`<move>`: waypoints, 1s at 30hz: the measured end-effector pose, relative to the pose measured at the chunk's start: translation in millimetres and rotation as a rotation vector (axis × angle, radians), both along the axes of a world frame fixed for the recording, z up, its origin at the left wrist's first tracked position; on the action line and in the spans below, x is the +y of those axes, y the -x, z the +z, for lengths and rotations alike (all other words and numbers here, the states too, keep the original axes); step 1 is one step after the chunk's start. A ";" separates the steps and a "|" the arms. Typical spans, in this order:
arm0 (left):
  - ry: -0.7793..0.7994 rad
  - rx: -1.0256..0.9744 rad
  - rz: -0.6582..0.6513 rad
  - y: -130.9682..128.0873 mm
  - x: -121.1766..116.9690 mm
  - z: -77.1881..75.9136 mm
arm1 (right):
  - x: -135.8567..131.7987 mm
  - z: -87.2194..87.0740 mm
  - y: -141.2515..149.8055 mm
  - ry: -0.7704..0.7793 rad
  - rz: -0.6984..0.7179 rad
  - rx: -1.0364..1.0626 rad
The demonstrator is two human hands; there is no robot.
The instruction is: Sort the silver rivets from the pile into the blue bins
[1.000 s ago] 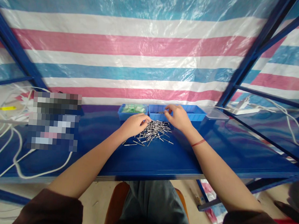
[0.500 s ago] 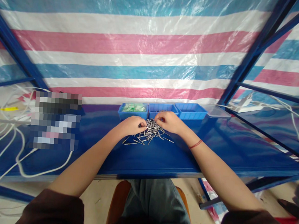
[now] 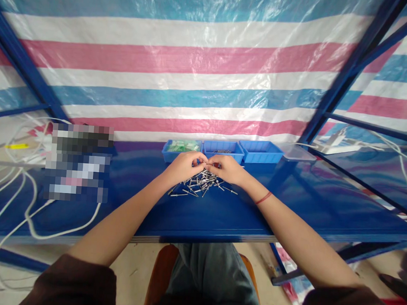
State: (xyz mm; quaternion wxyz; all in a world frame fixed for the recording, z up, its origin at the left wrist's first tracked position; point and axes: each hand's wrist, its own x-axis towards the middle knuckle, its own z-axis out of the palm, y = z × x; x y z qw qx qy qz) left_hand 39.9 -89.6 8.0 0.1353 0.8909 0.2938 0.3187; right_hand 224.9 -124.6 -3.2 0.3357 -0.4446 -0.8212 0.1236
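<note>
A loose pile of silver blind rivets (image 3: 203, 184) lies on the blue table. Just above its far side, my left hand (image 3: 187, 165) and my right hand (image 3: 227, 168) meet at the fingertips. Thumb and fingers of both hands are pinched together. Whatever sits between them is too small to make out. Behind the hands stands a blue bin (image 3: 224, 147) with several rivets inside. To its left, another blue bin (image 3: 166, 153) holds small green-and-white packets (image 3: 183, 145). A third blue bin (image 3: 261, 152) is on the right.
A clear plastic lid (image 3: 299, 152) lies right of the bins. White cables (image 3: 31, 224) loop over the table's left side near a blurred-out patch. A white power strip (image 3: 338, 144) is at the far right. Blue frame posts (image 3: 348, 74) and a striped sheet (image 3: 195, 63) stand behind.
My left hand has lifted off the pile and moved right and up. My right hand has shifted slightly, and the fingertips of both hands now come together above the rivets.
</note>
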 end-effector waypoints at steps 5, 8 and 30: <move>0.081 -0.174 0.046 -4.6 -3.0 -0.3 | -0.4 0.0 2.9 0.018 0.028 0.116; 0.072 -0.209 0.054 -4.9 -2.9 -0.4 | -1.0 1.1 3.8 0.054 0.029 0.160; 0.104 -0.173 0.017 -3.2 8.4 -8.5 | 0.3 17.4 -12.4 -0.276 -0.274 0.165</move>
